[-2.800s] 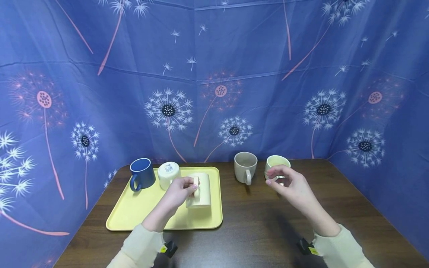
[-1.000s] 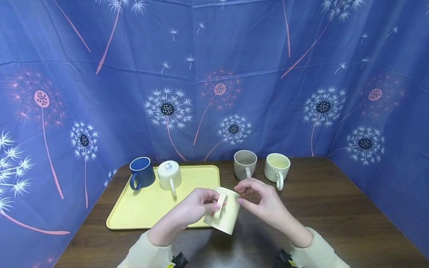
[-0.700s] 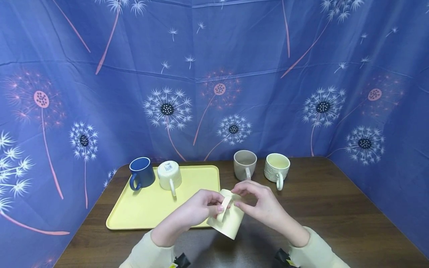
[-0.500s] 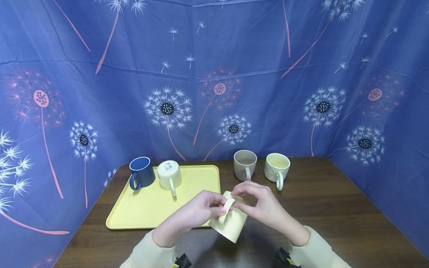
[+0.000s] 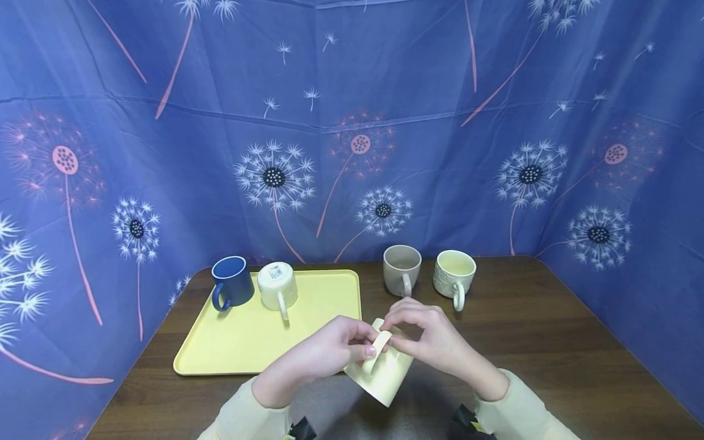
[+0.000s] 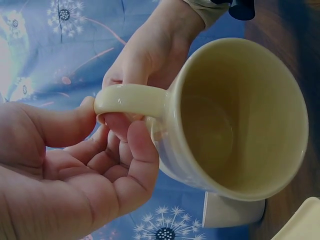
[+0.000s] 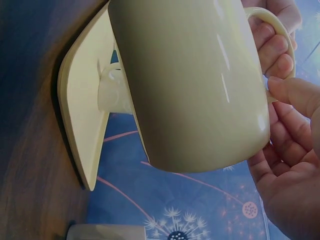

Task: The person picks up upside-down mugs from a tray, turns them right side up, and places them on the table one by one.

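Note:
A pale yellow mug (image 5: 387,374) is held tilted in the air above the table, in front of the tray's right corner. My left hand (image 5: 335,348) grips its handle, thumb on the outside and fingers through the loop, as the left wrist view shows. The mug's inside (image 6: 210,130) looks bare in that view. My right hand (image 5: 426,330) pinches the mug at the handle's lower end, its thumb (image 7: 292,92) by the handle and its other fingers at the base. Part of the mug's base is hidden behind the right hand in the head view.
A yellow tray (image 5: 247,348) lies at left, bearing an upside-down white mug (image 5: 277,287). A blue mug (image 5: 236,282) stands upright at the tray's back left corner. Behind my hands on the wooden table (image 5: 528,342) stand a grey mug (image 5: 400,272) and an upright cream patterned mug (image 5: 452,276).
The left hand has lifted the yellow mug off the tray and carried it right and nearer. The right hand has come from the cream mug to take hold too; the mug has tilted further.

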Demonstrator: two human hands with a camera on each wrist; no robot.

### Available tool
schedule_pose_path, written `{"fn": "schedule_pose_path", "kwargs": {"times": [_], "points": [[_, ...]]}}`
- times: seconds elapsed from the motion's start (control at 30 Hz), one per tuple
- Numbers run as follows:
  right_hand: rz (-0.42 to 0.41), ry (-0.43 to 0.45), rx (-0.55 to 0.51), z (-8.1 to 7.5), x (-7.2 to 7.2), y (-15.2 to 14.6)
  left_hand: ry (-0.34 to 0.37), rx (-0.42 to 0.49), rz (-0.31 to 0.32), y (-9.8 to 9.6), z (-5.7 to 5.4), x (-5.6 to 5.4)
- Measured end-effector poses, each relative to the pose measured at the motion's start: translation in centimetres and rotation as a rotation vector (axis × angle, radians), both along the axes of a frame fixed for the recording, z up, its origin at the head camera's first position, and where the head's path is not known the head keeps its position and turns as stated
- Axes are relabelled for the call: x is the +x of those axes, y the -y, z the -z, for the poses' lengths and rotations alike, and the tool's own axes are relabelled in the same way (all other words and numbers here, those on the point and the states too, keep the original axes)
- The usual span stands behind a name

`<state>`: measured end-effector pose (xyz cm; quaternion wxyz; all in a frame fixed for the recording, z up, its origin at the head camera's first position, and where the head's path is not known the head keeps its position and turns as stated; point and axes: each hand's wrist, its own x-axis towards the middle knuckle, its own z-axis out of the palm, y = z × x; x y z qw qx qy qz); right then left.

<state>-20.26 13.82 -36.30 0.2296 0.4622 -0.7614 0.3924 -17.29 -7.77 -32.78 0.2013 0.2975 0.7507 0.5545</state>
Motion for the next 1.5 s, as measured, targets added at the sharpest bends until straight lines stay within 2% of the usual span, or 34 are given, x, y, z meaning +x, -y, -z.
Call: {"fn": "schedule_pose_path", "kwargs": {"times": [0.27,0.43,0.63,0.87,1.03,1.13,1.33,1.5], "points": [[-0.030,-0.022,-0.014,-0.3,0.2,-0.1,0.021,0.037,0.029,-0.1,-0.1,0.0],[-0.039,-0.070,-0.045,-0.4,0.3,0.0,0.048,0.050,0.036,-0.1,0.0,0.1],[-0.043,-0.139,-0.100,-0.2,0.1,0.0,0.082,0.036,0.003,-0.2,0.0,0.1],[-0.012,-0.102,-0.119,-0.4,0.2,-0.3,0.078,0.039,-0.028,-0.1,-0.1,0.3],[0.029,-0.105,-0.150,-0.5,0.1,-0.5,0.032,0.043,-0.062,0.0,0.1,0.2],[0.080,-0.094,-0.165,-0.7,0.2,-0.6,-0.029,0.042,-0.093,0.0,0.3,0.2],[0.184,-0.042,-0.178,-1.0,0.5,-0.8,-0.192,0.057,-0.229,-0.2,1.0,0.6],[0.249,-0.017,-0.167,-1.0,0.5,-1.1,-0.294,0.082,-0.330,-0.8,1.5,1.2]]}}
